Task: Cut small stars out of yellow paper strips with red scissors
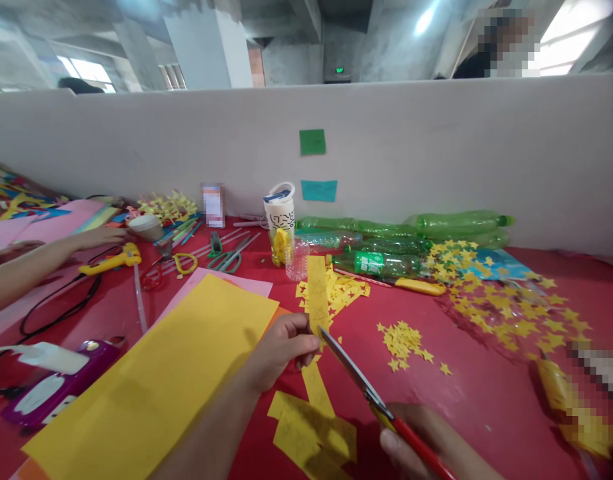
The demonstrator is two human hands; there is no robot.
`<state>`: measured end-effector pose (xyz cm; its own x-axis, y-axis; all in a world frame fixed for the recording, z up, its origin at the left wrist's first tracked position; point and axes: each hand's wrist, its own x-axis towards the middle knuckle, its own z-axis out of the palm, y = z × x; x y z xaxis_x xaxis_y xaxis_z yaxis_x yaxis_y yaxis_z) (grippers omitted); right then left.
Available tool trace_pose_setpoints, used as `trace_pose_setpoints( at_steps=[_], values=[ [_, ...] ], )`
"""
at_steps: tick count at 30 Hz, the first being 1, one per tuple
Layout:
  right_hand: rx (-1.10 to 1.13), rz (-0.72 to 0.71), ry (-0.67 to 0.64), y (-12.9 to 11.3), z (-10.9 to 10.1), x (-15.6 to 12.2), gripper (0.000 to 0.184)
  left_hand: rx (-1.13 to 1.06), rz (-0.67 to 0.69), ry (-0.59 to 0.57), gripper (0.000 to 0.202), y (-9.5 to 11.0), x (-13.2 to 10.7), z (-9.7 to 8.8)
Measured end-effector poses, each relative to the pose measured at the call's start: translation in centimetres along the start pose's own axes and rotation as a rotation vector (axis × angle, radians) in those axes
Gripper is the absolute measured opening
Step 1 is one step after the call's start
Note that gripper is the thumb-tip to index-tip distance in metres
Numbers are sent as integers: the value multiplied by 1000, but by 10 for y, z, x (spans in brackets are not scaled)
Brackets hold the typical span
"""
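Observation:
Pinched between the thumb and fingers of my left hand is a yellow paper strip with star outlines drawn on it. My right hand grips red-handled scissors, whose blade tips meet the strip's lower right edge. Below lie more yellow paper strips. A pile of cut yellow stars lies right of the scissors. Behind the held strip is a heap of yellow paper scraps. Large yellow sheets spread out under and beside my left forearm.
Green plastic bottles lie along the back near a white cup. Many stars are scattered at right. Another person's arm reaches in from the left by a yellow glue gun. A purple power strip sits front left.

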<state>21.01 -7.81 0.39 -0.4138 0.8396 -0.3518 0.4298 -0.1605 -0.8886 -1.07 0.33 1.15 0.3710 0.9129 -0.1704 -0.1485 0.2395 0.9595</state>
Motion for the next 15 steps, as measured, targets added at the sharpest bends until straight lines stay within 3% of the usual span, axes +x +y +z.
trace_pose_setpoints(
  at_steps=[8,15],
  values=[
    [-4,-20,6,16,2,8,60,-15,1,-13,17,-6,1,5],
    [-50,-45,63,19,2,8,54,-12,72,84,13,-5,1,13]
  ],
)
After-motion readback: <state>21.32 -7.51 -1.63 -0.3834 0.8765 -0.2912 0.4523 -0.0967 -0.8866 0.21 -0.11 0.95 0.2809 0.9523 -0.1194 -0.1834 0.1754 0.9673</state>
